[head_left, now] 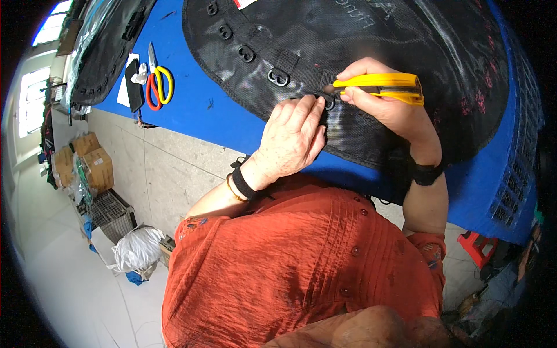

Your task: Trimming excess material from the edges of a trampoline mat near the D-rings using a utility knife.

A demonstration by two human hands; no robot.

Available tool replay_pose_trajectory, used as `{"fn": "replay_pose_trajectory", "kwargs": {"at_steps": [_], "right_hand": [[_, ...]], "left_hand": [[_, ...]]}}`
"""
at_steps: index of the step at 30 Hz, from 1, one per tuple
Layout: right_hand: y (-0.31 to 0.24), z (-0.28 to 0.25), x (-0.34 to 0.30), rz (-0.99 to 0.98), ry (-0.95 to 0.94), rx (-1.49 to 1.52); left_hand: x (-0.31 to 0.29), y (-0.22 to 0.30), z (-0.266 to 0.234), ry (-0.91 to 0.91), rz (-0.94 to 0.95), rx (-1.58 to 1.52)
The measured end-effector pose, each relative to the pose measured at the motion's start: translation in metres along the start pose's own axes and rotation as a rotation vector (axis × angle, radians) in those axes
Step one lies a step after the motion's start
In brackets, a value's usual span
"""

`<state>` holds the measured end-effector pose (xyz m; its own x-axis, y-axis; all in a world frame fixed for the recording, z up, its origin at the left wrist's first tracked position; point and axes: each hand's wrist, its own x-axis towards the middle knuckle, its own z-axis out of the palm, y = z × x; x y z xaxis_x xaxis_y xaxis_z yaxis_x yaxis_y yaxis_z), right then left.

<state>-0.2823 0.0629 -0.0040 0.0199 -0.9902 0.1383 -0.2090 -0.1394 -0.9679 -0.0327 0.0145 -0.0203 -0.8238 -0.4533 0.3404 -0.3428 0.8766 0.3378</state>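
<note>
1. A yellow utility knife (383, 87) is seen lying almost level across the view, its long axis running left to right and its tip pointed left at a black plastic buckle (329, 102) near the front edge of a blue table (191, 98).
2. The knife is gripped in the right hand (386, 101), fingers clenched around the handle, above a large black fabric panel (406, 52) spread over the table.
3. The left hand (290, 139) is laid on the panel's bound edge, fingers curled and pressed down just beside the buckle; nothing else is held in it.
4. A row of similar black buckles (278, 76) is sewn along a strap running toward the table's far left.
5. Red and yellow scissors (156, 84) are placed near the table's left corner, beside a dark flat phone (134, 84).
6. Beyond the table's front edge, a pale tiled floor (168, 168) is shown, with cardboard boxes (93, 159), a wire crate (113, 214) and a white plastic bag (138, 248) set along the left.
7. An orange shirt (307, 267) is worn by the person.
</note>
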Motion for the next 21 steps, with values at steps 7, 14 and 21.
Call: {"fn": "replay_pose_trajectory", "kwargs": {"at_steps": [7,14,21], "right_hand": [[0.0034,0.0072,0.0019,0.005,0.029,0.070],[-0.0017,0.0052,0.0011,0.064,0.001,0.058],[-0.0008,0.0072,0.0019,-0.035,0.032,0.024]], "left_hand": [[0.0000,0.0006,0.0005,0.001,0.003,0.010],[-0.0003,0.0008,0.0000,0.000,0.002,0.004],[0.0000,0.0007,0.0005,-0.005,0.000,0.009]]}}
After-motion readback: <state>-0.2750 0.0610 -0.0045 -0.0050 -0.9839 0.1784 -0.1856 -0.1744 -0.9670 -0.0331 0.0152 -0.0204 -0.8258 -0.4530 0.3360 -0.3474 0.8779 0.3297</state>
